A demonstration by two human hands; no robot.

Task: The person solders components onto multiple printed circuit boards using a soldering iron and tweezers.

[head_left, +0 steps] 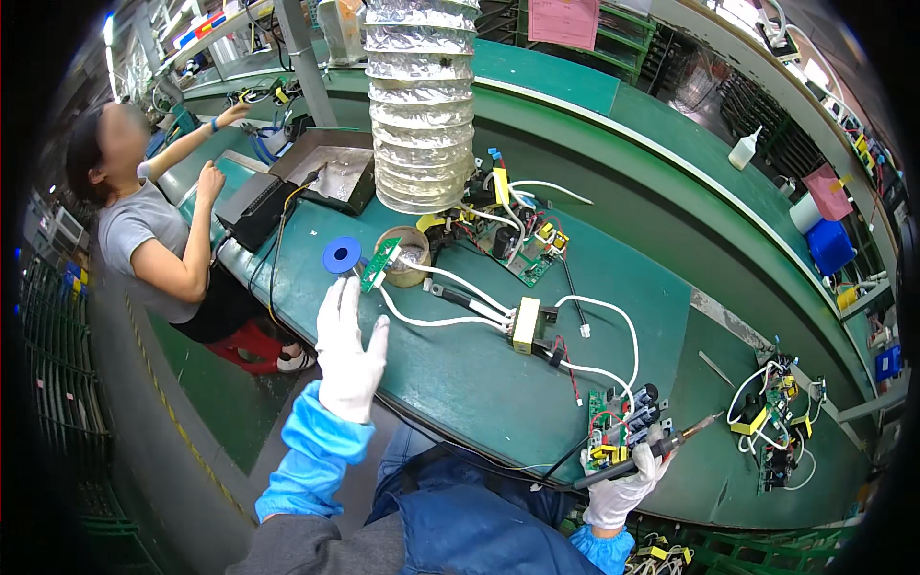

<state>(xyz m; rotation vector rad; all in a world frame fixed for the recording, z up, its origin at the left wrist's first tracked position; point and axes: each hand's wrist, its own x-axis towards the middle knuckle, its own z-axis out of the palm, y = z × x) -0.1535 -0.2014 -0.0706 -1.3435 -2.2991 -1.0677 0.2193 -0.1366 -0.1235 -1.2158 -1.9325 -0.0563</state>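
Observation:
My left hand [348, 355], in a white glove and blue sleeve cover, is stretched out with its fingers extended and thumb apart. Its fingertips are just beside a small green circuit board [379, 265] and a blue spool [341, 255]; whether they touch either cannot be told. White wires run from the small board to a yellow-banded transformer [526, 326]. At the bench's near edge, my gloved right hand [628, 487] is closed around a soldering iron [677, 442], its tip pointing right. Beside that hand sits a larger circuit board [608, 426] with black capacitors, wired to the transformer.
A round tub [406, 257] stands behind the small board. Further wired board assemblies lie behind [527, 254] and at right [774, 422]. A silver flexible duct [422, 105] hangs over the green bench [460, 374]. At left, a person [158, 230] works near a metal tray [337, 172].

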